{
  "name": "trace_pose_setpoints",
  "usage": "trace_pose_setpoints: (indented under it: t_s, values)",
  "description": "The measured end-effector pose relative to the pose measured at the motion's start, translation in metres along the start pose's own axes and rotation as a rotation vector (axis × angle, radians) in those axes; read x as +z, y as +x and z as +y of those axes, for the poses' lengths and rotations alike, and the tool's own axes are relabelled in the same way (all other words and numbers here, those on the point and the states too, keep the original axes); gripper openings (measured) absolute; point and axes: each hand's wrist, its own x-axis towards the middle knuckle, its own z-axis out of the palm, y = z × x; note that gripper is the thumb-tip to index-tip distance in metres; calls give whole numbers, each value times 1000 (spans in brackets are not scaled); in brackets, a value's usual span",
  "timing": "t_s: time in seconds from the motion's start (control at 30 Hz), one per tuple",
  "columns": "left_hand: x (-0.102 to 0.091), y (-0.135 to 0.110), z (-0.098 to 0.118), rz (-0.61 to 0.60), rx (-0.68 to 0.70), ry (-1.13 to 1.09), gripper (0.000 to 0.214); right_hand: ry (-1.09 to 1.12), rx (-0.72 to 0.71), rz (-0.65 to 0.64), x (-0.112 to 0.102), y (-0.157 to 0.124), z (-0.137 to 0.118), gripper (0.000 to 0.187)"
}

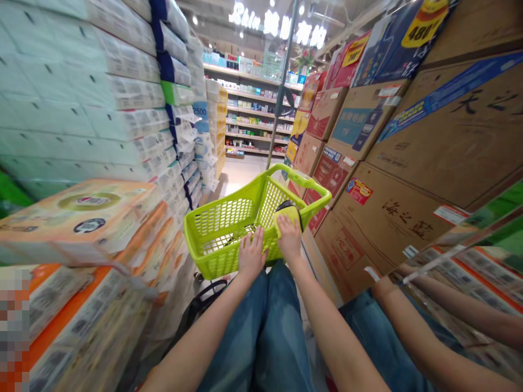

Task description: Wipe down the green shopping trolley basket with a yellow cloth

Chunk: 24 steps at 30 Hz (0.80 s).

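A lime-green plastic shopping basket point(223, 215) with perforated walls and a raised handle stands tilted in front of my knees. My left hand point(252, 255) lies over its near rim, fingers over the edge and thumb on the outer side. My right hand point(289, 237) is closed on a yellow cloth-like piece with dark edging point(295, 214), held against the rim by the handle end. My palm covers part of this piece, and its exact kind is unclear. Inside the basket, only the slotted floor and some small dark shapes show.
Stacked tissue packs point(77, 103) rise on the left, with an orange-topped pack point(90, 212) nearer. Cardboard cartons point(392, 218) line the right. Goods shelves point(257, 111) and a metal pole point(281, 87) stand ahead. A reflective surface point(461, 305) at lower right mirrors arms and jeans.
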Motion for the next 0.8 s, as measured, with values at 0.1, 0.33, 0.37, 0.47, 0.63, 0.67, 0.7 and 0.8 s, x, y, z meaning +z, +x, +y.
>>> trace_pose_setpoints:
  t_s: [0.1, 0.33, 0.37, 0.47, 0.63, 0.67, 0.7, 0.8]
  values:
    - [0, 3, -1, -27, 4, 23, 66, 44, -186, -80, 8, -10, -18, 73]
    - [4, 1, 0, -27, 0, 21, 67, -65, -8, -4, -48, 34, 101, 71]
    - [5, 1, 1, -27, 2, 19, 67, -79, 69, 25, -51, 40, 110, 69]
    - [7, 2, 4, -28, 2, 13, 67, -105, 207, 79, -40, 44, 96, 68]
    - [8, 1, 4, -26, -9, 15, 66, -46, -19, 23, 8, 2, -5, 62]
    - [8, 1, 3, -26, -7, 16, 65, -30, -73, 10, 13, -5, -18, 60]
    - [8, 0, 1, -27, -5, 18, 64, -15, -140, -14, 15, -8, -25, 58]
    - [6, 0, -1, -31, 2, 20, 64, -17, -274, -89, 2, 0, 0, 56]
